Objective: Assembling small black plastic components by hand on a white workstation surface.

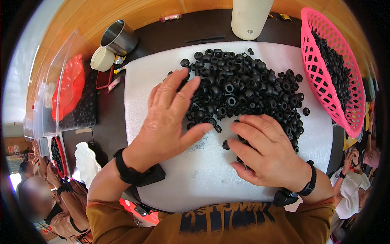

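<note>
A heap of small black ring-like and knob-like parts [243,83], rubber or plastic, covers much of a white foam sheet [162,195]. Some show round hollow openings, others smooth domes. My left hand [162,112] lies at the heap's left edge, fingers spread and thumb out, its fingertips against the outer parts. At the front of the heap is my right hand [264,146], palm down with fingers bent and apart. A loose black part [226,144] sits by its index fingertip, and a few more show under its fingers. Its palm side is hidden.
A pink lattice basket [321,81] full of black parts stands at right. Behind the sheet is a white cylinder [250,20]. At left are a metal cup [118,36], a cream lid [102,59], a clear box [44,110] and a white wavy dish [86,162]. Other people sit on both sides.
</note>
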The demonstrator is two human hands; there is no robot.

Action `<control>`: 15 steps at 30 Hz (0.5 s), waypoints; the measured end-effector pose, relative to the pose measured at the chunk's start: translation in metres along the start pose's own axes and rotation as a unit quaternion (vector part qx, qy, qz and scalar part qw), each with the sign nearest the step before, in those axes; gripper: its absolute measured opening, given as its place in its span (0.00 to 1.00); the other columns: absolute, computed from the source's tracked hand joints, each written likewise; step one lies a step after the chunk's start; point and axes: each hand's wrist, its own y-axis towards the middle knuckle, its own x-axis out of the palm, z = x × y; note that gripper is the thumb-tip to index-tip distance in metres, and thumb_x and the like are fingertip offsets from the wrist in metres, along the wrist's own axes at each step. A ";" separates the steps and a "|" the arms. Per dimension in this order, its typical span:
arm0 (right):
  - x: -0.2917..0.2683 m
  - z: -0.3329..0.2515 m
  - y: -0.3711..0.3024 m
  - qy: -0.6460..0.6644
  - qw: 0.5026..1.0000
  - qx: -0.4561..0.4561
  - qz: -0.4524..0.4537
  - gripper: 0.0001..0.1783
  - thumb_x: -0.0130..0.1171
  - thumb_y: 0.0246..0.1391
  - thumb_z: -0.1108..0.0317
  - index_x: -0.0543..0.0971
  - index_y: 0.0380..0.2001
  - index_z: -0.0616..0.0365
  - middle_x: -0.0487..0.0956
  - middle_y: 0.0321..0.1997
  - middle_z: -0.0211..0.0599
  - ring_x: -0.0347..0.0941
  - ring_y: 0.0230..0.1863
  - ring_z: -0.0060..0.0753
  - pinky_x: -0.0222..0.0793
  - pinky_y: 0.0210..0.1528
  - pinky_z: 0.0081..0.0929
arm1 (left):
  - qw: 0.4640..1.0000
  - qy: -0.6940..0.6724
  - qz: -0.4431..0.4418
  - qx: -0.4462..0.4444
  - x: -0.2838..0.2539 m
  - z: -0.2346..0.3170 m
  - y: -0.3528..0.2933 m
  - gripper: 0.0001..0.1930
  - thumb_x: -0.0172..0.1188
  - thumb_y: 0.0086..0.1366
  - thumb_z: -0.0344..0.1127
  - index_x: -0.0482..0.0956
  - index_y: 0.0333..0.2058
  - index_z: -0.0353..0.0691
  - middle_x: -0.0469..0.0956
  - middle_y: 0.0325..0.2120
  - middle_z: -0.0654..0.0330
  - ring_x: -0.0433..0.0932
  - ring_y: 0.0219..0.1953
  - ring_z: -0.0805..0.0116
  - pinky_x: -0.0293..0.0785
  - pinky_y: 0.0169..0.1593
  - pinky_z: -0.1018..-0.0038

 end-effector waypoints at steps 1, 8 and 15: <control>0.001 0.000 0.000 0.000 1.000 -0.003 0.001 0.22 0.65 0.35 0.64 0.76 0.38 0.59 0.72 0.50 0.42 0.67 0.54 0.43 0.63 0.56 0.41 | 0.999 0.034 -0.010 0.016 0.002 0.002 0.003 0.35 0.66 0.53 0.42 0.64 0.58 0.36 0.59 0.60 0.44 0.60 0.60 0.44 0.56 0.61 0.57; 0.013 -0.002 0.002 -0.009 0.997 -0.029 -0.073 0.30 0.64 0.44 0.56 0.73 0.50 0.60 0.67 0.61 0.41 0.58 0.65 0.42 0.52 0.65 0.44 | 0.997 0.069 -0.011 0.012 0.009 -0.009 0.005 0.28 0.60 0.55 0.33 0.67 0.56 0.36 0.59 0.60 0.45 0.61 0.60 0.46 0.56 0.62 0.57; 0.013 0.002 -0.003 -0.032 0.998 -0.010 -0.051 0.28 0.67 0.40 0.57 0.75 0.45 0.59 0.70 0.55 0.42 0.69 0.52 0.41 0.58 0.61 0.42 | 0.996 0.066 -0.052 -0.005 -0.004 -0.012 -0.011 0.25 0.55 0.57 0.27 0.68 0.56 0.36 0.59 0.60 0.47 0.59 0.62 0.47 0.57 0.63 0.59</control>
